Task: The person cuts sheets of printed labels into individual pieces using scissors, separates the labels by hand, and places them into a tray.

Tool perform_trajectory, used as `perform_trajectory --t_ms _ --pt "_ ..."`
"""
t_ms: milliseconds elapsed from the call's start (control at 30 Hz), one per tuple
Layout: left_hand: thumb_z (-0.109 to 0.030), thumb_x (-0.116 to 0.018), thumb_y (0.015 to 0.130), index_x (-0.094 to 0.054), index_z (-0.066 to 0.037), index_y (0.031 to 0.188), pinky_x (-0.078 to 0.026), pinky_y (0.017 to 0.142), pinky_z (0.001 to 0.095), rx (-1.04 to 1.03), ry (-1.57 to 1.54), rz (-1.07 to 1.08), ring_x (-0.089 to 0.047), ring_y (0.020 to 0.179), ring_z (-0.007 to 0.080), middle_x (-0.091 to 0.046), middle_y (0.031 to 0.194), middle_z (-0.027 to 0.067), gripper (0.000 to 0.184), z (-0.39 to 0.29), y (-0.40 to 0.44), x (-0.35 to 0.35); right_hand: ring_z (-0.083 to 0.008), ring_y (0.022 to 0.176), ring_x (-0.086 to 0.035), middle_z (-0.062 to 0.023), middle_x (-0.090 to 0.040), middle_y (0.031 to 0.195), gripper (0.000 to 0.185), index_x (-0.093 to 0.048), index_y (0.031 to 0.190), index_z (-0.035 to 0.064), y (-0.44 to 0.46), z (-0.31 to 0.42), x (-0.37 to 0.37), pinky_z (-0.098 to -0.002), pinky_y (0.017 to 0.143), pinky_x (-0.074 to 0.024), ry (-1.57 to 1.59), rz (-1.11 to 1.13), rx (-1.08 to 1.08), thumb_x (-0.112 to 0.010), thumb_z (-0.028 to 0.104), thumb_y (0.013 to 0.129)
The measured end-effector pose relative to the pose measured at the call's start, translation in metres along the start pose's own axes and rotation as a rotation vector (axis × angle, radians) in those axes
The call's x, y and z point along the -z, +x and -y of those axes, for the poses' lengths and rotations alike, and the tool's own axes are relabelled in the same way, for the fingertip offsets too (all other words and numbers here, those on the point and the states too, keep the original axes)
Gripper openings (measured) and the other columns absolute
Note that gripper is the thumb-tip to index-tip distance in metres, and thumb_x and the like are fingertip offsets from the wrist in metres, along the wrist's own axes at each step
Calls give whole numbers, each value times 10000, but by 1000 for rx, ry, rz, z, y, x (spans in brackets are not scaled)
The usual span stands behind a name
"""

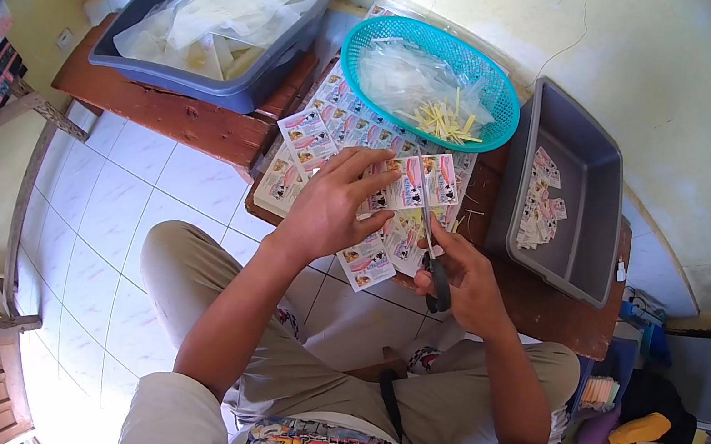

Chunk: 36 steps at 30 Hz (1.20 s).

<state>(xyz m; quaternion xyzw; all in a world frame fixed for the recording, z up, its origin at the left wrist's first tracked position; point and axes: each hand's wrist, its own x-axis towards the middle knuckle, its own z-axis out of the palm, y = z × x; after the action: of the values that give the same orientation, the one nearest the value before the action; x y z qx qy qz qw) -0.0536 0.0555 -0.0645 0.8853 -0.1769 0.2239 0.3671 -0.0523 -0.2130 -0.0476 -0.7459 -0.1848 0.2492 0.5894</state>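
Observation:
My left hand (332, 205) holds a printed label strip (406, 188), fingers over its top and thumb lower down. In my right hand (473, 286) is a pair of scissors (437, 297) with black handles. Its blades reach up across the strip near its right end, beside the last label (441, 180). Whether the blades are fully closed is hard to make out. Further label pieces lie around my left hand: one sheet (307, 137) above it and another piece (368, 263) below it.
A turquoise basket (508, 121) holds clear plastic bags and thin yellowish strips. To its right, a grey tray (584, 201) contains cut labels (541, 208). A blue-grey tub (250, 96) of translucent sheets sits on the wooden bench (177, 122). Another person (641, 430) is at lower right.

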Motion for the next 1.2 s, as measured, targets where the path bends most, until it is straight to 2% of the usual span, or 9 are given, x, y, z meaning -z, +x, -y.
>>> perform_trajectory --t_ms 167,500,600,667,767,1200 --pt "-89 -896 752 -733 -49 1264 -523 1075 469 -9 4 -8 -629 1271 373 -660 1385 155 538 1 0 0 -145 972 -671 -124 -626 1263 884 -441 1635 83 -1 4 -2 -297 807 -601 98 -7 -53 -892 97 875" --pt "-92 -893 757 -734 -54 1267 -526 1070 471 -19 9 -5 -631 1264 375 -657 1389 152 535 2 -1 0 -148 981 -672 -116 -616 1243 884 -435 1638 84 0 0 -1 -298 801 -608 4 4 -1 -888 96 879" --pt "-91 -894 753 -734 -55 1267 -527 1067 471 -18 5 -2 -633 1262 373 -657 1387 152 539 2 -1 0 -146 977 -673 -116 -617 1240 882 -433 1640 88 -1 3 -1 -302 803 -608 52 -8 -64 -885 100 883" --pt "-89 -893 751 -735 -56 1267 -528 1067 470 -18 6 -2 -632 1264 372 -658 1384 151 540 3 -1 -1 -144 974 -672 -113 -610 1242 873 -429 1643 98 0 0 0 -299 773 -614 -25 9 -11 -876 99 893" --pt "-86 -892 752 -736 -56 1267 -528 1067 469 -20 7 -2 -632 1265 370 -659 1381 151 539 2 -1 0 -141 966 -668 -109 -604 1242 866 -427 1646 106 -1 3 -2 -295 744 -616 25 6 -39 -867 92 901" --pt "-85 -894 761 -733 -45 1245 -535 1066 459 -15 8 -4 -633 1268 360 -664 1379 138 512 2 -2 -1 -126 943 -649 -99 -593 1245 847 -417 1650 108 -1 4 -5 -284 706 -615 36 8 -39 -847 82 920"
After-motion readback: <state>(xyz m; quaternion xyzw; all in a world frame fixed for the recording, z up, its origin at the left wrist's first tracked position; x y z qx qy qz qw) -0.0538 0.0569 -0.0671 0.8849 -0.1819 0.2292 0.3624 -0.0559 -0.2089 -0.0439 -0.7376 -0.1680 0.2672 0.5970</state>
